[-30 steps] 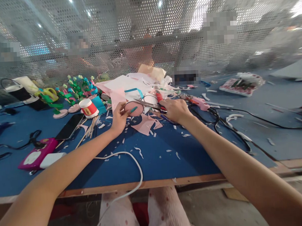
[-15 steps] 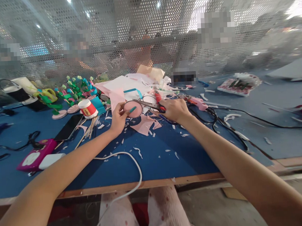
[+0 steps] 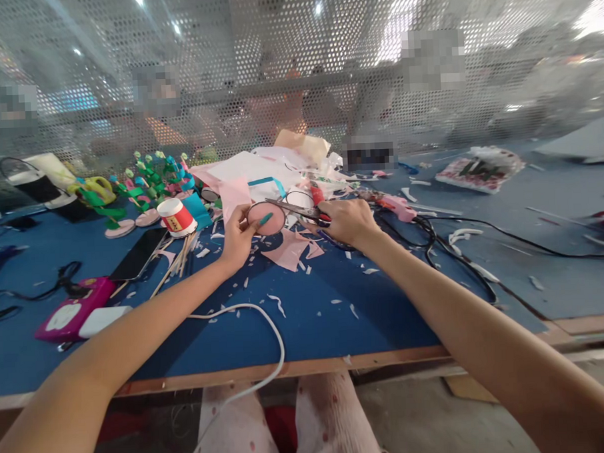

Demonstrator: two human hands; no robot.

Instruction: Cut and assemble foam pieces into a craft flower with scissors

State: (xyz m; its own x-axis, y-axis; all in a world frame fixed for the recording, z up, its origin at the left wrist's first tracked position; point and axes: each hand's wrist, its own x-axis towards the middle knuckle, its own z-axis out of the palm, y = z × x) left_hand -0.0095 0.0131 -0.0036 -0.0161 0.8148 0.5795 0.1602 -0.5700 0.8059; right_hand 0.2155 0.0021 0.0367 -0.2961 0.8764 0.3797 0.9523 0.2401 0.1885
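From afar I see the left hand pinching the pink disc over the blue tabletop, the right hand gripping scissors at its rim, so I judge trimming is underway, and the next move calls for turning the disc carefully.

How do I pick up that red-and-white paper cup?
Probably by its red sides, coming from above: the cup is round with its white end up, while thin sticks lie in front and blue paper sits right beside it.
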